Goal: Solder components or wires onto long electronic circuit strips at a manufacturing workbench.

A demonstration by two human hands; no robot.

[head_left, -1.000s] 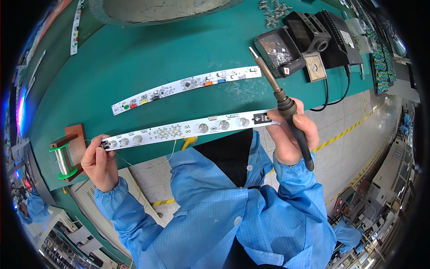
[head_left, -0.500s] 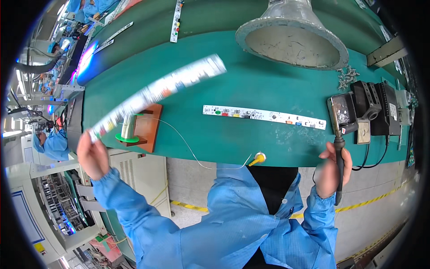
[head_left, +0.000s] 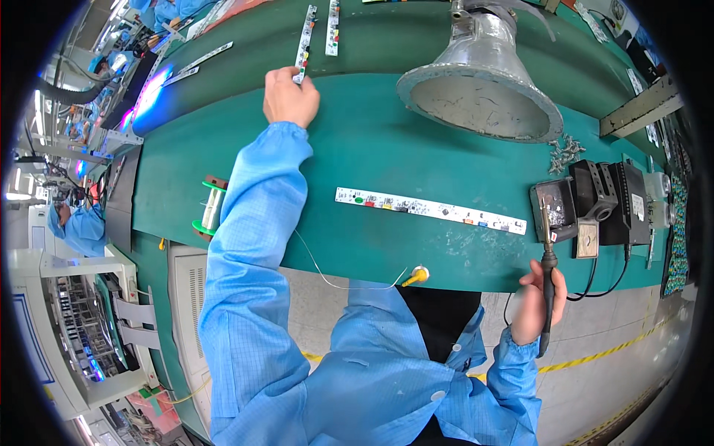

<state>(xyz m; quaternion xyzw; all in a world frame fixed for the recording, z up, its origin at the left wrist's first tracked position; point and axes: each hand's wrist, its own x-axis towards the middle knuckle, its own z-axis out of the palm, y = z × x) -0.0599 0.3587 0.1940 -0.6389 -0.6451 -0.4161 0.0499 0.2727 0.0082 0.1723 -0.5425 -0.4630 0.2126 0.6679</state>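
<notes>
Stretched out to the far side, my left hand [head_left: 291, 98] pinches the near end of a narrow white circuit board strip [head_left: 304, 46] that lies on the dark green surface at the back. A second board strip [head_left: 332, 28] lies just right of it. My right hand [head_left: 532, 305] is wrapped round the dark handle of a soldering iron [head_left: 549, 275], its tip pointing away over a small metal tray [head_left: 559, 204]. Another white circuit board strip [head_left: 431, 210] with small coloured parts lies across the middle of the green bench mat, untouched by either hand.
A solder wire spool [head_left: 212, 209] stands left, partly behind my left sleeve; its wire runs to a yellow-tipped piece [head_left: 418, 276] at the front edge. A metal extraction hood [head_left: 480, 97] hangs at the back. Small metal parts [head_left: 567, 154] and a black soldering station [head_left: 623, 201] are right.
My left hand has carried the board strip from the left side to the back surface, beside the strip there. My right hand keeps the soldering iron in nearly the same place. The view has shifted slightly.
</notes>
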